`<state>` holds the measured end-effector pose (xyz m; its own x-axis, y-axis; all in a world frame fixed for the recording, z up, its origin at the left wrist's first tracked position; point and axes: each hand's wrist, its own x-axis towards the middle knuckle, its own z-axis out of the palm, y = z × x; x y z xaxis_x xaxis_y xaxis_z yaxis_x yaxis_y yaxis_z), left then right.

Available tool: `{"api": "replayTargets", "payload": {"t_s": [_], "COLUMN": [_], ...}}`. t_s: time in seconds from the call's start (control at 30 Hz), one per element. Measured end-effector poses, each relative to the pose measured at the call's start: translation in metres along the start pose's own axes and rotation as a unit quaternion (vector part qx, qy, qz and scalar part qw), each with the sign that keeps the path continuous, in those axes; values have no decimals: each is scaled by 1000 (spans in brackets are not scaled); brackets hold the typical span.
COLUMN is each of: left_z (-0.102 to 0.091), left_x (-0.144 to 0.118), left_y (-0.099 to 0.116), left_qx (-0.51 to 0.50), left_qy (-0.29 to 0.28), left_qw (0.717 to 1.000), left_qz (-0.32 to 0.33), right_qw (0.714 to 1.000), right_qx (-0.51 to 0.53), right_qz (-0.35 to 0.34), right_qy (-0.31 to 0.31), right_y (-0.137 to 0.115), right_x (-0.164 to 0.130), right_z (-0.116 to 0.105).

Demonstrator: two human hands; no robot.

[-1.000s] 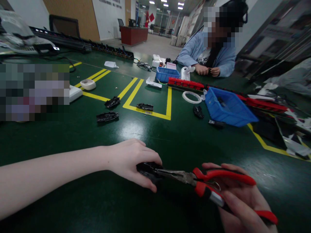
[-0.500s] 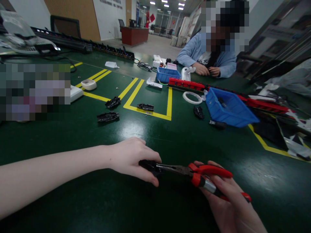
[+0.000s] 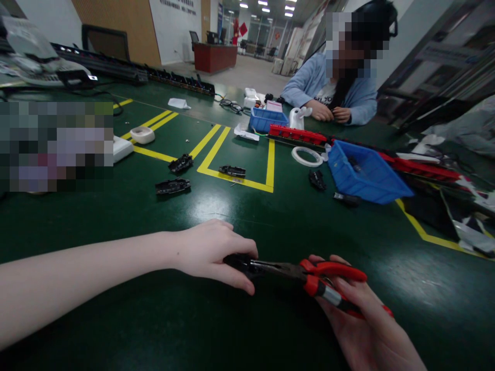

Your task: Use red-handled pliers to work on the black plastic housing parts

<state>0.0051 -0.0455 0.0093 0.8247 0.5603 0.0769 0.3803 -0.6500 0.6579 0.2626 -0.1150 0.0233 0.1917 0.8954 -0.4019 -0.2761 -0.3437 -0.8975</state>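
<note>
My left hand [image 3: 216, 255] is closed round a black plastic part [image 3: 240, 263], most of which the fingers hide. Long-nose pliers [image 3: 332, 281] with red handles lie in my right hand [image 3: 367, 319], whose fingers wrap the grips. The jaws point left and their tips meet the black part; whether they pinch it I cannot tell. Farther up the table lie more black plastic parts: one [image 3: 172, 186] at left, another [image 3: 181, 163] just behind it, and a third [image 3: 232, 170] by the yellow tape.
A blue bin [image 3: 371, 175] stands at right, with black parts [image 3: 317, 179] beside it. Near it lies a white tape roll [image 3: 307, 156]. Behind run red strips [image 3: 297, 135] and a smaller blue bin [image 3: 266, 119]. Across the table sits a person [image 3: 328, 93] in a light blue jacket.
The pliers' handles have drawn slightly closer together in my right hand. My left hand keeps its hold on the black part, with hardly any shift.
</note>
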Motion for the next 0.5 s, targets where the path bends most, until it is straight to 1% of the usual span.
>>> {"api": "replayTargets", "payload": {"t_s": [0.13, 0.33, 0.43, 0.5], "left_z": [2, 5, 5, 5], "left_x": [0, -2, -2, -2], "left_y": [2, 2, 3, 4], "left_qx": [12, 85, 88, 84], "left_qy": [18, 44, 48, 58], "left_qw": [1000, 995, 995, 995], "left_qz": [-21, 3, -2, -21], "right_qw": [999, 999, 999, 999], "right_qx": [6, 4, 2, -3], "right_qz": [19, 26, 29, 24], "right_qy": [27, 34, 39, 32], "right_y": [-2, -2, 0, 2], "right_x": [-4, -5, -2, 2], "right_z": [5, 9, 4, -4]}}
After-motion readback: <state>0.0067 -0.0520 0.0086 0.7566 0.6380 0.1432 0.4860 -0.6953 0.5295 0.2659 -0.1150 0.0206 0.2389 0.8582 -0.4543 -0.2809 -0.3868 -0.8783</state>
